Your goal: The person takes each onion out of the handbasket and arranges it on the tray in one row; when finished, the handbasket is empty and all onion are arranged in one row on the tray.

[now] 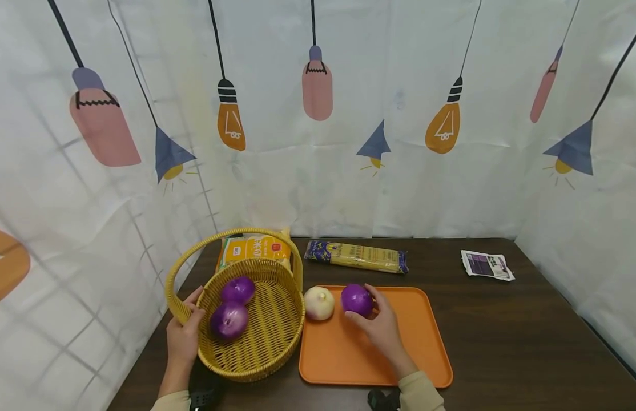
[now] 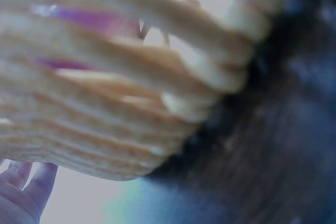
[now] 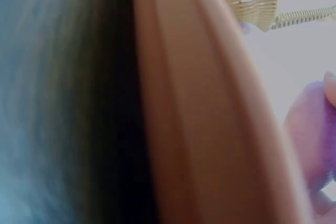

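In the head view my left hand [image 1: 183, 337] grips the left side of a yellow wicker basket [image 1: 277, 357] by its rim, near the foot of the tall handle. The basket tilts, and two purple onions [image 1: 229, 321] lie inside against its left wall. My right hand [image 1: 382, 328] holds another purple onion [image 1: 356, 300] between thumb and fingers at the back of an orange tray [image 1: 349, 365]. Just left of that onion sits a white onion [image 1: 319, 303], close to the basket's rim. Blurred basket weave [image 2: 94, 124] fills much of the left wrist view.
Behind the basket lies a yellow-orange food packet [image 1: 256, 248]. A long yellow and blue packet [image 1: 356, 256] lies behind the tray, and a small white and purple sachet [image 1: 487, 265] lies at the back right. Patterned curtains [image 1: 277, 188] border the dark table [image 1: 513, 342].
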A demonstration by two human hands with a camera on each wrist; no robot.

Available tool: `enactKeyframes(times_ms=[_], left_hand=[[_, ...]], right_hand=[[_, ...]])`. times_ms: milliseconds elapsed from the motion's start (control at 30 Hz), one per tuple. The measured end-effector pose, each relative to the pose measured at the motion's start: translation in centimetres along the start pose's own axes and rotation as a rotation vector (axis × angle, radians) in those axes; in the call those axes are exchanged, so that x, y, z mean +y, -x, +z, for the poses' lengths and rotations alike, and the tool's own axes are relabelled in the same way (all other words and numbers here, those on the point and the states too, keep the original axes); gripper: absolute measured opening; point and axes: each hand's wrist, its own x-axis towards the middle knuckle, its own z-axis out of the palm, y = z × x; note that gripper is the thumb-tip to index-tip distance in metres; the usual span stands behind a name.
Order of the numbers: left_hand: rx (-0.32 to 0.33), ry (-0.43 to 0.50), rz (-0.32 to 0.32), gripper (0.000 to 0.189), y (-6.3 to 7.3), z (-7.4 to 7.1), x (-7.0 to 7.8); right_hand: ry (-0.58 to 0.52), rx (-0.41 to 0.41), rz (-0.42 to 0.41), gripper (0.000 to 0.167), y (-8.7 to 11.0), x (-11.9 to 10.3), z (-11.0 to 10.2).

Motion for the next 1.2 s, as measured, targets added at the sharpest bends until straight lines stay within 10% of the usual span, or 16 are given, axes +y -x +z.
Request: enactKeyframes(times_ms=[1200], left_hand=[[0.001, 0.011, 0.018, 0.028, -0.1, 0.0, -0.2]], right_hand=[[-0.005, -0.078, -0.019, 0.074, -0.2, 1.6, 1.0]])
